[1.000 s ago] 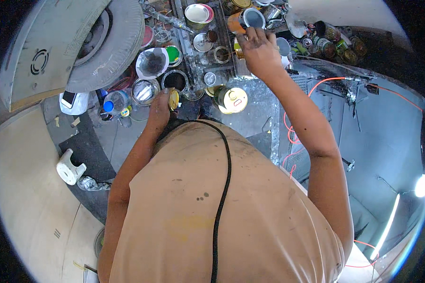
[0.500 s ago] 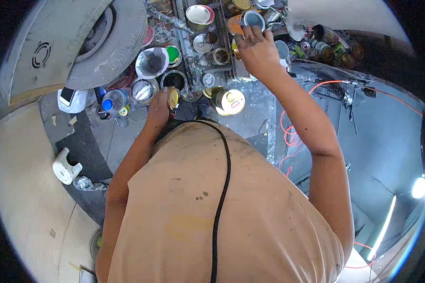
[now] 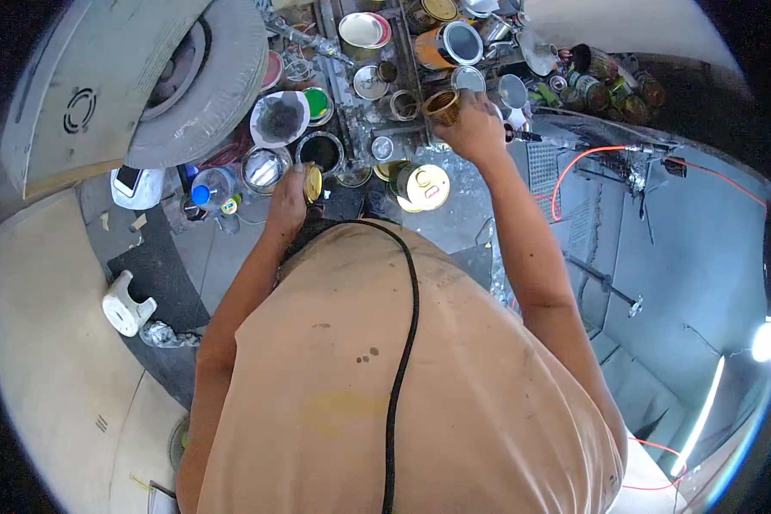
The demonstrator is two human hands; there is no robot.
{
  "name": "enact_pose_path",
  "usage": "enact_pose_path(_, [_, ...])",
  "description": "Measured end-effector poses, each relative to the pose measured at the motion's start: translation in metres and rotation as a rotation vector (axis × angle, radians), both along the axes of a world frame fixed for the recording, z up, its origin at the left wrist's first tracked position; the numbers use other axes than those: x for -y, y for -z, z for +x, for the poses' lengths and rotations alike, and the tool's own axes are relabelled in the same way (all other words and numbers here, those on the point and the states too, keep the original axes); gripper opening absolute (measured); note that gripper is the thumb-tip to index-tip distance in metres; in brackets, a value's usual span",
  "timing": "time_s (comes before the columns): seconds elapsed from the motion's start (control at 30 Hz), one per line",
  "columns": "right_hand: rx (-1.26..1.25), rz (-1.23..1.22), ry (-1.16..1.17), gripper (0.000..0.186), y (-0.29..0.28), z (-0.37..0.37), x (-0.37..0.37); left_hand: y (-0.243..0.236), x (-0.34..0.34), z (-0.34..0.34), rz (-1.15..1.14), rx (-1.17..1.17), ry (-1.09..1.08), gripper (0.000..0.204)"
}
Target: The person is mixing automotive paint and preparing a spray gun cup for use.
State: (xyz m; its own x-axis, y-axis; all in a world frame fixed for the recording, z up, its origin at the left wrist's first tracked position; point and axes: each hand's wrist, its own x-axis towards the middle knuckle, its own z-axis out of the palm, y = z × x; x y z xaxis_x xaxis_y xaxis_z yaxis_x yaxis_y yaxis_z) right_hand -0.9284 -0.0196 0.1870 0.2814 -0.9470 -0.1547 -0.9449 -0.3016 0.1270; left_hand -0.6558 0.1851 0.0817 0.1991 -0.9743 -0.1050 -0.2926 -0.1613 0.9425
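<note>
My left hand (image 3: pixel 289 201) is closed on a small gold tin (image 3: pixel 314 183), held low in front of my body. Just beyond it stands an open can of dark paint (image 3: pixel 320 152). My right hand (image 3: pixel 476 128) has its fingers wrapped round a small brown-stained cup (image 3: pixel 441 106), whose open mouth shows; its far fingers are partly hidden. Right behind that hand is a can with a grey top (image 3: pixel 469 79). Between my hands a gold can (image 3: pixel 423 186) shows its pale round end.
A tyre (image 3: pixel 223 94) rises at the far left. Nearby are a green-topped can (image 3: pixel 318 104), a stained white dish (image 3: pixel 279 118), a blue-capped bottle (image 3: pixel 212 188) and an orange can (image 3: pixel 451 44). A red hose (image 3: pixel 565 176) runs at right; a white stool (image 3: pixel 127 304) stands at left.
My right hand has come back toward me from the orange can, and the brown-stained cup now shows in its grip. My left hand stays nearly where it was, still holding the gold tin.
</note>
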Motion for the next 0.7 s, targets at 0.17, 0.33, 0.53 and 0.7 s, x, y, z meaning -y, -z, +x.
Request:
enact_pose_path(0.17, [0.338,0.146,0.188,0.062,0.011,-0.009,-0.022,-0.010,0.014,0.000,0.100,0.004,0.105,0.045])
enact_pose_path(0.33, [0.860,0.185,0.424,0.067,0.013,-0.015,-0.042,-0.054,0.036,-0.006,0.298,-0.108,0.103,0.040])
enact_pose_path(0.53, [0.963,-0.069,0.211,0.073,0.016,-0.015,-0.063,-0.031,0.056,-0.009,0.405,-1.028,-0.060,0.034])
enact_pose_path(0.7, [1.033,0.150,0.238,0.072,-0.003,-0.005,-0.074,-0.042,0.074,-0.020,0.195,-0.342,0.238,0.037])
